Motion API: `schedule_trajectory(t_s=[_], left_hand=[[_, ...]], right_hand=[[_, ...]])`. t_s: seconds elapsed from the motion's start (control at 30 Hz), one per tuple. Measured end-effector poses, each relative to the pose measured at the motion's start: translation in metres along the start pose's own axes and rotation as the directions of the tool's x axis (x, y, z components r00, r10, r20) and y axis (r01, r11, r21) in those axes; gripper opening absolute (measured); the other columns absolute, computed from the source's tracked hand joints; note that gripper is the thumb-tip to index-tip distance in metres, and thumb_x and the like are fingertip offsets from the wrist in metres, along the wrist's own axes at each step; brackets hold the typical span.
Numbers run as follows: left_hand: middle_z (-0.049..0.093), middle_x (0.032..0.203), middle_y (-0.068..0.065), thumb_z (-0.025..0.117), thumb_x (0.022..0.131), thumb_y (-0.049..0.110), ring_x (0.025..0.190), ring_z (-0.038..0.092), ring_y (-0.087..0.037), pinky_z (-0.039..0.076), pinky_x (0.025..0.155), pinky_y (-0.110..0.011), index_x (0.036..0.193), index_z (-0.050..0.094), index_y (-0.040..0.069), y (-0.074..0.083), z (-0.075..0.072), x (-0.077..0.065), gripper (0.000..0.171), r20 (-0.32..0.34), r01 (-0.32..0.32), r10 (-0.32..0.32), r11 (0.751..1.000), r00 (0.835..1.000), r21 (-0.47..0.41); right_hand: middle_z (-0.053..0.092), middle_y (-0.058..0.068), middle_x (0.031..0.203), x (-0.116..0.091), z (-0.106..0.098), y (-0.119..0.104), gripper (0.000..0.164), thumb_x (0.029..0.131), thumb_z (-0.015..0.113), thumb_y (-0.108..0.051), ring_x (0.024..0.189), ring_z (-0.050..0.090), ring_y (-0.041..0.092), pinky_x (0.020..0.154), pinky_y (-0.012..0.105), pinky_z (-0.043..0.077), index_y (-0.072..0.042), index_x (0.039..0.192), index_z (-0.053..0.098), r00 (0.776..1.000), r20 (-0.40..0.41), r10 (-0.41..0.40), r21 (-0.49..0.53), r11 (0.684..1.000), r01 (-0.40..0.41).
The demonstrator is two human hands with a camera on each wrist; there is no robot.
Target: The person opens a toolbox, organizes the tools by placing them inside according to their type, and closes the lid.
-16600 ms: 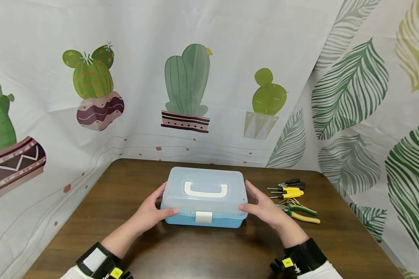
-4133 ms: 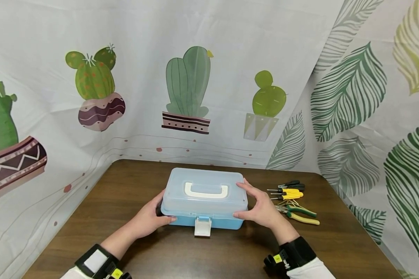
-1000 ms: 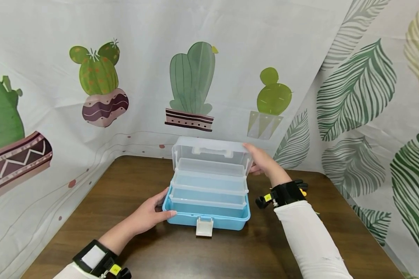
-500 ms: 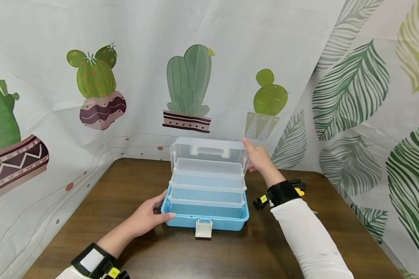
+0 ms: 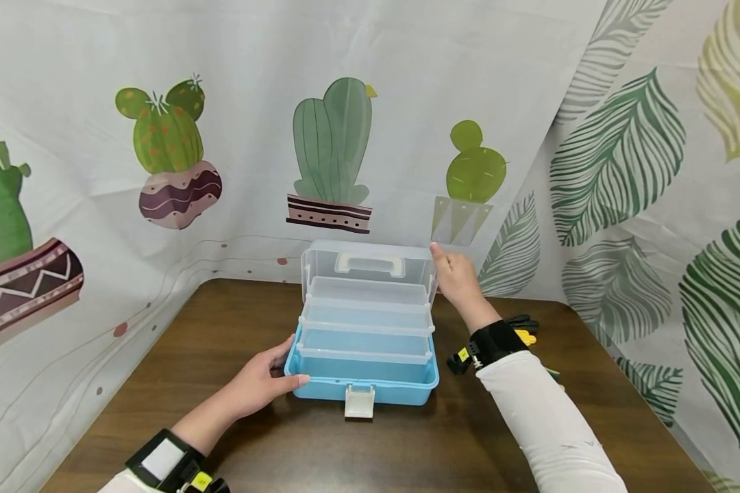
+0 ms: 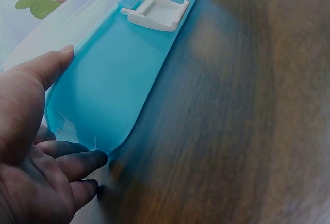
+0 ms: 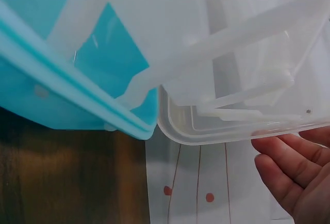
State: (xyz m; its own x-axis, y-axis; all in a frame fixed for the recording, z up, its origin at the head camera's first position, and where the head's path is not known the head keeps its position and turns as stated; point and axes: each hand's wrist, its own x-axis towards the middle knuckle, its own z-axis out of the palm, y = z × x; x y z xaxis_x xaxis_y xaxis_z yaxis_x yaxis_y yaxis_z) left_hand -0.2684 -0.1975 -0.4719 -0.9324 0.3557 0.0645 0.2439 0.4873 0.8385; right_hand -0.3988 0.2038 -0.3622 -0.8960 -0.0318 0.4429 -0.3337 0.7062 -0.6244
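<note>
A light-blue plastic toolbox [image 5: 370, 393] stands on the table with its clear lid [image 5: 419, 263] swung up and back. Stepped translucent trays [image 5: 366, 318] are spread out inside, and nothing shows in them. At the front, the white latch [image 5: 359, 402] hangs down, unfastened. My left hand [image 5: 260, 383] holds the box's left front corner, thumb on the front rim and fingers round the side. My right hand [image 5: 459, 277] holds the lid's right edge, thumb at its upper corner. In the right wrist view, fingertips [image 7: 273, 146] lie against the lid's outer side.
Right of the box, black-handled tools [image 5: 523, 322] and yellow-handled screwdrivers [image 5: 526, 336] lie partly hidden behind my right forearm. Only a bit of the green-handled pliers [image 5: 553, 373] shows. A printed cloth [image 5: 253, 171] hangs behind the brown table [image 5: 234, 308].
The latch was fastened at first, then hung loose with the lid down. The lid has since swung up and back with my right hand, spreading the trays. The last half second shows little movement.
</note>
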Motion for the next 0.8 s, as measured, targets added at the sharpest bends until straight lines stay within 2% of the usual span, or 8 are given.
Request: schedule_trajectory(t_s=[0.17,0.3,0.33,0.4,0.47,0.53,0.63,0.8], left_hand=[[0.049,0.155,-0.023,0.075,0.094,0.039,0.137,0.057,-0.032,0.055,0.105,-0.047,0.164,0.022,0.006,-0.002,0.0,0.001,0.094,-0.001,0.004,-0.004,1.0,1.0,0.006],[0.051,0.155,-0.019,0.075,0.094,0.04,0.137,0.057,-0.029,0.054,0.106,-0.045,0.164,0.022,0.008,-0.004,0.002,0.002,0.094,-0.006,0.019,-0.019,1.0,1.0,0.006],[0.051,0.155,-0.019,0.075,0.094,0.041,0.137,0.057,-0.029,0.054,0.106,-0.044,0.164,0.022,0.009,-0.004,0.002,0.002,0.094,-0.006,0.021,-0.021,1.0,1.0,0.007],[0.052,0.155,-0.018,0.075,0.093,0.041,0.137,0.057,-0.028,0.055,0.106,-0.043,0.164,0.022,0.009,-0.005,0.002,0.002,0.094,-0.005,0.024,-0.024,1.0,1.0,-0.002],[0.052,0.154,-0.018,0.075,0.093,0.041,0.136,0.058,-0.028,0.055,0.105,-0.041,0.164,0.022,0.009,-0.005,0.002,0.002,0.095,-0.003,0.02,-0.02,1.0,1.0,-0.008],[0.053,0.153,-0.018,0.076,0.093,0.041,0.135,0.059,-0.027,0.056,0.103,-0.039,0.164,0.022,0.009,-0.005,0.003,0.001,0.094,-0.003,0.018,-0.019,1.0,1.0,-0.015],[0.054,0.152,-0.018,0.076,0.093,0.042,0.133,0.06,-0.027,0.056,0.102,-0.035,0.164,0.023,0.008,-0.003,0.003,-0.001,0.095,0.001,0.011,-0.011,1.0,1.0,-0.02],[0.052,0.154,-0.021,0.076,0.093,0.043,0.133,0.06,-0.029,0.058,0.1,-0.036,0.163,0.022,0.004,-0.002,0.002,-0.004,0.097,0.009,-0.015,0.015,1.0,1.0,-0.01]], right_hand=[[0.046,0.004,0.052,-0.003,0.0,0.002,0.073,0.109,0.024,-0.06,0.051,0.045,0.023,0.053,0.035,0.037,-0.013,0.057,0.042,0.999,-0.025,-0.048,0.001,0.999,0.048],[0.047,0.013,0.057,-0.008,0.001,0.005,0.075,0.111,0.023,-0.056,0.057,0.047,0.031,0.056,0.041,0.039,-0.005,0.06,0.046,0.998,-0.009,-0.066,0.001,0.998,0.066],[0.056,0.018,0.065,-0.009,0.001,0.006,0.077,0.111,0.022,-0.055,0.064,0.055,0.035,0.062,0.043,0.046,0.0,0.067,0.055,0.998,0.007,-0.067,0.001,0.998,0.067],[0.07,0.027,0.093,-0.012,0.002,0.008,0.08,0.111,0.02,-0.055,0.091,0.067,0.041,0.082,0.05,0.054,0.007,0.094,0.068,0.997,0.057,-0.058,-0.005,0.998,0.059],[0.069,0.027,0.124,-0.014,0.003,0.01,0.079,0.11,0.018,-0.056,0.119,0.064,0.044,0.102,0.056,0.051,0.006,0.125,0.066,0.993,0.112,-0.044,-0.007,0.999,0.045],[0.06,0.023,0.144,-0.015,0.003,0.012,0.076,0.11,0.018,-0.057,0.137,0.054,0.042,0.115,0.06,0.042,-0.001,0.144,0.056,0.989,0.145,-0.028,-0.004,1.0,0.029],[0.063,0.021,0.14,-0.015,0.004,0.016,0.074,0.11,0.018,-0.056,0.135,0.056,0.041,0.113,0.06,0.044,-0.003,0.14,0.06,0.988,0.156,-0.011,-0.006,1.0,0.012],[0.067,0.022,0.133,-0.012,0.005,0.019,0.069,0.112,0.021,-0.051,0.13,0.06,0.041,0.11,0.058,0.047,-0.001,0.132,0.064,0.988,0.15,-0.023,-0.042,0.999,0.03]])
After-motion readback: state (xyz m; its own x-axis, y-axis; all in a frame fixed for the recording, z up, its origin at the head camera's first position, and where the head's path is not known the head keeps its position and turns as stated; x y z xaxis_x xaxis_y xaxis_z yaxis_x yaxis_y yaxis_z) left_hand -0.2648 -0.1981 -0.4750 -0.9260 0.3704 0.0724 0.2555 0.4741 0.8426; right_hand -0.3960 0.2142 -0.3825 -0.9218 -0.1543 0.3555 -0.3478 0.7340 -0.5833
